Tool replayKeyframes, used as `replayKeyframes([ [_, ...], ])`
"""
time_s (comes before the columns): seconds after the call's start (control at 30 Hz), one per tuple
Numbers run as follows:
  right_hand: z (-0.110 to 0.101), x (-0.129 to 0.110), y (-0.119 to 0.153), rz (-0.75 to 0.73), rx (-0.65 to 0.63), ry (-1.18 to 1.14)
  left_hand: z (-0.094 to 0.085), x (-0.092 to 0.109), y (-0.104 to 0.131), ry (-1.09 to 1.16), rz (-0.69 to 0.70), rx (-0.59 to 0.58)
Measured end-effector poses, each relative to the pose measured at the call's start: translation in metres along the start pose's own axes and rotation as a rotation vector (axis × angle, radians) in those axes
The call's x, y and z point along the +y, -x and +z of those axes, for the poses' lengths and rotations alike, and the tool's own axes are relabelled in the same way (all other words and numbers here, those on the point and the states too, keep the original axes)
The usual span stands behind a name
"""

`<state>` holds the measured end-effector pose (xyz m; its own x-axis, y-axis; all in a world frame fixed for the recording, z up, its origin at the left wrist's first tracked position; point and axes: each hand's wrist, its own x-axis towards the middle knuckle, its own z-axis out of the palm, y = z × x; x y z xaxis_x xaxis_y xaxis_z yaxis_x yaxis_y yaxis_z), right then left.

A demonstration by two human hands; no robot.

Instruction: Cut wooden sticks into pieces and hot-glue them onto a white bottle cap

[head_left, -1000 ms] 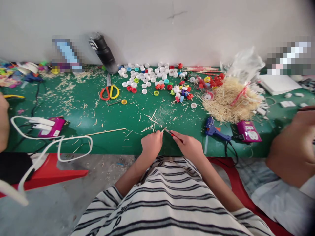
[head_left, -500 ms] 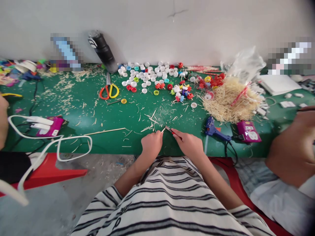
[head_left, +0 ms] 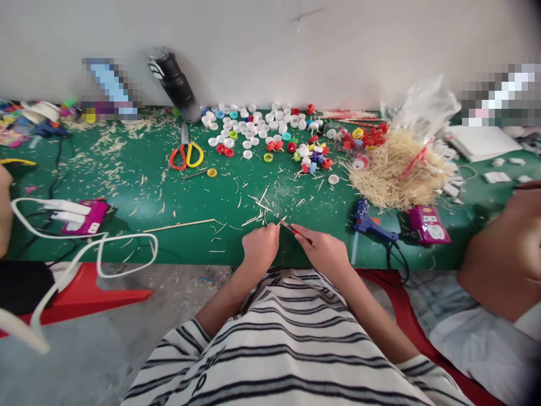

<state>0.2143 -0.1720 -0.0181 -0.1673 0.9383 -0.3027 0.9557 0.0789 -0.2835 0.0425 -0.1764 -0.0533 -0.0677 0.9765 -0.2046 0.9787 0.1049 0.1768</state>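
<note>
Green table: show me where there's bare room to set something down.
Nearly bare: the patch between the right hand and the blue glue gun. Sparsely littered: the stretch between the scissors and the long stick. Crowded: the back, with its bottle caps, and the heap of thin sticks right of them.

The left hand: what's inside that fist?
The left hand grips a thin pale stick; its tip shows beside the blade. The rest is covered by the hand.

The pale, thin stick pokes from the left fingers, mostly hidden. The red-and-black knife slants from the right fingers, blade toward the stick; whether they touch is unclear.
</note>
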Motion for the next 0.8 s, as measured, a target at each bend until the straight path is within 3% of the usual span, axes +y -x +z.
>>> replayKeyframes([
  [0.37,0.004,0.004,0.001,0.005,0.027,-0.044,0.004,0.0,0.0,0.014,-0.003,-0.009],
  [0.8,-0.002,0.003,-0.011,0.021,-0.051,-0.023,0.003,0.0,0.0,0.019,0.004,-0.027],
])
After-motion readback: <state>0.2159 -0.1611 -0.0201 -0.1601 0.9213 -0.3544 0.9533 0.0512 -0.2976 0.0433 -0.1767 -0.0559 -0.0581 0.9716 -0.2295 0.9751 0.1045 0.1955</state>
